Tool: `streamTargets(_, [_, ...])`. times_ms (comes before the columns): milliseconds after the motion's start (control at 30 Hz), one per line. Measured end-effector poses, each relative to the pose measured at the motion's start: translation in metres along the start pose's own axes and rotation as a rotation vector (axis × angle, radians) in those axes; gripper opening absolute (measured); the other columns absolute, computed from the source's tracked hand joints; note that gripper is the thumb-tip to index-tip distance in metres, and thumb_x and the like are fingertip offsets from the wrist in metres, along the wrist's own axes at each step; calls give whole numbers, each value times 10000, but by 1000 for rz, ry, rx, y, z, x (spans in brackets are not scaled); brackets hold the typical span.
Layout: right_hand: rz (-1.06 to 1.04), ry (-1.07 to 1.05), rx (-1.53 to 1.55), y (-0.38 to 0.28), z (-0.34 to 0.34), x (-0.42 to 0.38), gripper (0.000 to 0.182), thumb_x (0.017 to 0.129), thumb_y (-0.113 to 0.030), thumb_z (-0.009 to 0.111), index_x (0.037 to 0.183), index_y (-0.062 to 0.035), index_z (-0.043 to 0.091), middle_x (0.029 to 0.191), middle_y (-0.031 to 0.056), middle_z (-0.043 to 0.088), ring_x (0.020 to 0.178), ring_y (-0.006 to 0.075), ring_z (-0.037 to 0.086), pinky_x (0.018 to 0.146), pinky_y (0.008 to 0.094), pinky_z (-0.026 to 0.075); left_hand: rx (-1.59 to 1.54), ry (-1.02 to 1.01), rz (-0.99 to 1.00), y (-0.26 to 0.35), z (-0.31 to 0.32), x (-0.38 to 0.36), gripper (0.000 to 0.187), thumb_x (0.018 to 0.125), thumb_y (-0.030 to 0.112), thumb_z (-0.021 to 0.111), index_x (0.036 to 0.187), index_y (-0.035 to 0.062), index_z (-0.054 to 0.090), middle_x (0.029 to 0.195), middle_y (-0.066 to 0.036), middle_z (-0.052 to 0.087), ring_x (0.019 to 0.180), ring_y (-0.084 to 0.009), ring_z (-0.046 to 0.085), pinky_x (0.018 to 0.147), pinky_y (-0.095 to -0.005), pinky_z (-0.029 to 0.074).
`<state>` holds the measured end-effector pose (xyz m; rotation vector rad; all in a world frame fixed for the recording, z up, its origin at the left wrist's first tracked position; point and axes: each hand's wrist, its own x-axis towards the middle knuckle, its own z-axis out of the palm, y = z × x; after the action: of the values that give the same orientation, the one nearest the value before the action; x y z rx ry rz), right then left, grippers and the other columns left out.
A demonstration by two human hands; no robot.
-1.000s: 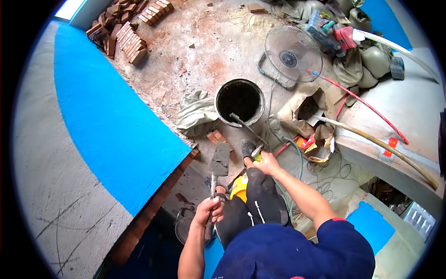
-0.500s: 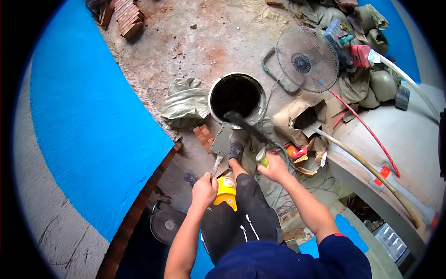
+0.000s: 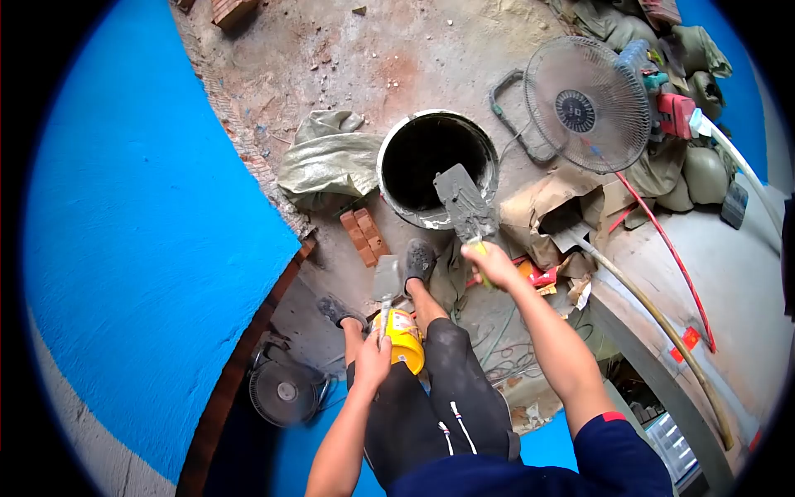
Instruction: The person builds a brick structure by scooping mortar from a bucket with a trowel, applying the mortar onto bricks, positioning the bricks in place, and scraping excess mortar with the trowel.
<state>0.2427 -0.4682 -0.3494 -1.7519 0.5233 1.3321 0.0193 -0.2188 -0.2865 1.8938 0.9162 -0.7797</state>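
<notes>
My right hand (image 3: 494, 267) is wrapped round the yellow-green handle of a plastering trowel (image 3: 460, 195). Its flat blade, smeared with grey mortar, lies over the front rim of a large bucket (image 3: 434, 222) with a dark inside. Lower and to the left, my left hand (image 3: 374, 362) grips the handle of a scraper (image 3: 387, 278) with a pale grey, squarish blade. Just beside that hand is a yellow tub (image 3: 403, 341), between my legs.
A wire-caged fan (image 3: 577, 108) stands right of the bucket, near a torn paper sack (image 3: 530, 211). A crumpled woven sack (image 3: 331, 166) and red bricks (image 3: 364, 236) lie left. A blue-coated surface (image 3: 149, 215) fills the left side; another fan (image 3: 286, 391) sits below.
The trowel has swung from nearly edge-on to showing its flat blade at the bucket's front rim. My left hand and scraper sit slightly lower, and the view has shifted.
</notes>
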Motion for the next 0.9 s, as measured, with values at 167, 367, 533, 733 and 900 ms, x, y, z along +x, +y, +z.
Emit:
streamTargets(167, [290,-60,395,25,-12,42,496,896,-590,557,853,-99,508,639,14,534,481,146,521,450,292,425,61,55,-164,-69,22,53,304,923,277,539,964,-12,623,879,-269,658,890,-401,655,762,-442,492])
streamTargets(367, [284,-99,456,75,-8,-23,436,944,-525,525,869,-98,476,597,40,492,429,158,468,414,287,373,96,220,-153,-70,15,150,325,936,303,508,922,-11,591,901,-295,629,891,-479,596,783,-535,462])
streamTargets(533, [241,37,275,132,-12,-90,382,982,-424,511,808,-85,474,563,52,509,432,149,498,422,287,404,73,408,-104,-56,10,252,303,945,303,495,931,3,537,859,-291,629,859,-489,595,748,-550,454])
streamTargets(733, [232,94,217,162,2,-133,439,943,-477,552,790,-71,488,567,74,541,436,164,521,435,283,423,158,487,-70,-75,21,318,267,940,252,532,981,-11,531,886,-276,638,879,-463,611,765,-529,466])
streamTargets(900, [198,88,329,131,25,-120,521,883,-554,596,791,-53,487,563,78,545,427,161,521,431,291,431,222,498,-151,-130,40,355,280,945,227,535,1045,-34,512,927,-278,636,908,-457,610,782,-511,473])
